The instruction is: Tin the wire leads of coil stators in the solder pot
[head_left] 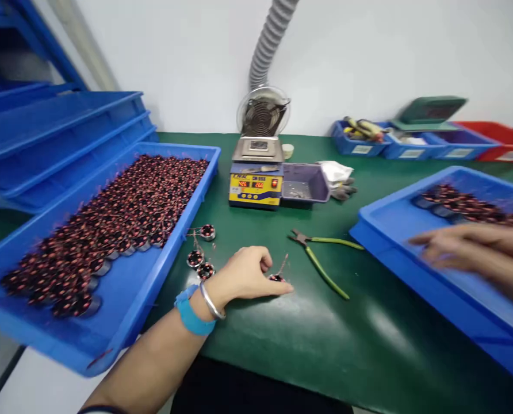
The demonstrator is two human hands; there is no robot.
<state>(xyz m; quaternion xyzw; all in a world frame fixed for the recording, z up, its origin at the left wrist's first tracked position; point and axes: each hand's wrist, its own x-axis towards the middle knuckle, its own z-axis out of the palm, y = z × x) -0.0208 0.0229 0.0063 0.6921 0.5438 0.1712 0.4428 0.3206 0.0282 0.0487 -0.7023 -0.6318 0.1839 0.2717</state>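
Small round motor coil with red wire [276, 278] sits on the green table mat [368, 333], right under the fingertips of the left hand [248, 276]. The hand is curled over it, and the fingers pinch the coil while it rests on the mat. A thin wire sticks up from the coil beside the fingers. The wrist wears a blue band [190, 313] and a silver bangle [211, 302].

Three more little round coils [198, 259] lie on the mat just to the left of this hand, close to the wrist. Past them is a big blue plastic tray full of dark red coils [110, 218]. Green-handled cutting pliers [323, 259] lie on the mat just to the right of the hand, not touching it.

The right hand [472, 250] is blurry. It is flat and spread out, holding nothing, over a second blue plastic tray [394, 224] on the right, which has a few coils at its far end. This hand is well apart from the pinched coil.

Behind the hands stands a yellow and blue box with red lit numbers [255, 187], and a small fan with a grey hose [263, 115].
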